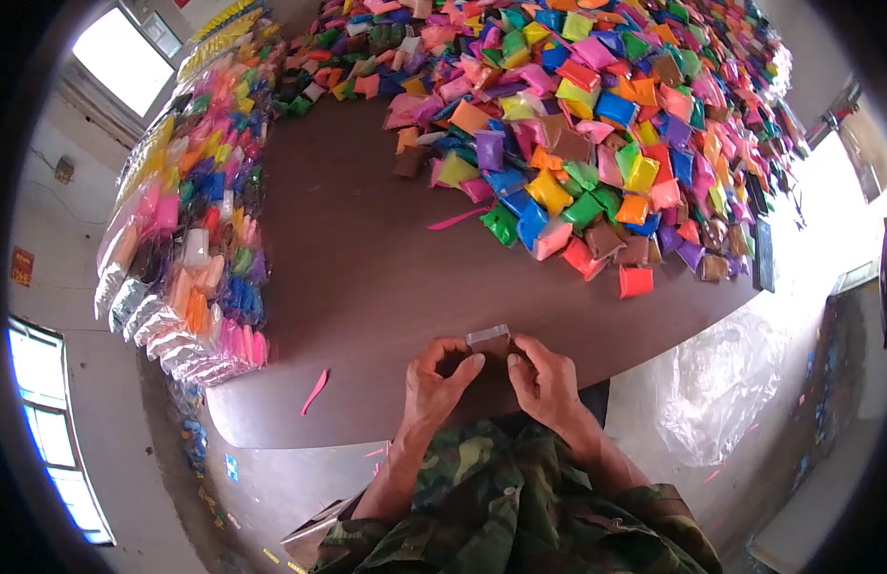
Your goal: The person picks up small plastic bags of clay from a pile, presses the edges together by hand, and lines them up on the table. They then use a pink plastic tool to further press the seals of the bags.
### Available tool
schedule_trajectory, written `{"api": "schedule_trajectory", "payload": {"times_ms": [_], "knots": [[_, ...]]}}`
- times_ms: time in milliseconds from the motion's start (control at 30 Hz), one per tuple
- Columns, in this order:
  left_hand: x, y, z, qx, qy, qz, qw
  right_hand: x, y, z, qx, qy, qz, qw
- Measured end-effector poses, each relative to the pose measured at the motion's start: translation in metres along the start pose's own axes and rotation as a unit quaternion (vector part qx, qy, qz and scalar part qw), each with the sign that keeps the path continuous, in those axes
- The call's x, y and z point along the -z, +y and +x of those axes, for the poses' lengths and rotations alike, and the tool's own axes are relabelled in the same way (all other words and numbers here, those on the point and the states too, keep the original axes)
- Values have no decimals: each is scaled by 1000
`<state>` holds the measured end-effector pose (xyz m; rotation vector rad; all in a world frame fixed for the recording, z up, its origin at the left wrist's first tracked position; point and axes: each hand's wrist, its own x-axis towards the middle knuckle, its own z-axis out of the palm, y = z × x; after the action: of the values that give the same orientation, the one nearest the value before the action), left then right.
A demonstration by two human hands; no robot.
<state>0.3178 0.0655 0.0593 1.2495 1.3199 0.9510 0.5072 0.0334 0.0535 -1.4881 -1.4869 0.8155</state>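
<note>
Between my two hands is a small brown packet (489,342) with a clear, whitish plastic edge along its top, held just over the near edge of the table. My left hand (438,381) pinches its left side between thumb and fingers. On the other side, my right hand (547,381) is closed with thumb and fingertips at the packet's right edge. A pink plastic strip, shaped like a small modelling knife (314,392), lies on the table to the left of my hands.
A large heap of colourful small packets (577,143) covers the back and right of the brown table (338,239). Bundled clear bags of coloured packets (195,258) line the left edge. Another pink strip (460,219) lies by the heap. A clear plastic sheet (716,392) is at the right.
</note>
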Motion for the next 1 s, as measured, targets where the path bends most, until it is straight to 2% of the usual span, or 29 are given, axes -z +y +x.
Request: {"api": "schedule_trajectory", "payload": {"times_ms": [67,167,267,367,467,567,667,767,867,967,1000], "knots": [[3,4,-2,26,-8,-33,999,3,-1,6,30,-36,-24,999],[1,-5,0,2,4,-32,999,-3,-8,16,110,-32,-18,993],[9,-3,2,-9,-38,-76,996,-10,-1,21,66,-31,50,996],[9,-19,5,-58,-33,44,997,-13,-3,20,12,-17,105,994],[3,-13,4,-121,2,84,989,-17,7,21,53,-6,68,996],[0,-27,1,-115,-5,81,990,-22,9,18,80,28,55,995],[1,-4,-3,-56,-4,106,993,-21,11,20,105,34,57,992],[-2,5,-2,-75,13,44,996,-21,12,18,109,30,72,991],[6,6,1,-22,-52,80,995,-16,8,17,108,2,20,994],[7,-4,2,-38,-60,65,995,-20,12,17,141,24,42,989],[7,3,1,-54,-56,114,990,-23,14,18,162,36,52,985]]}}
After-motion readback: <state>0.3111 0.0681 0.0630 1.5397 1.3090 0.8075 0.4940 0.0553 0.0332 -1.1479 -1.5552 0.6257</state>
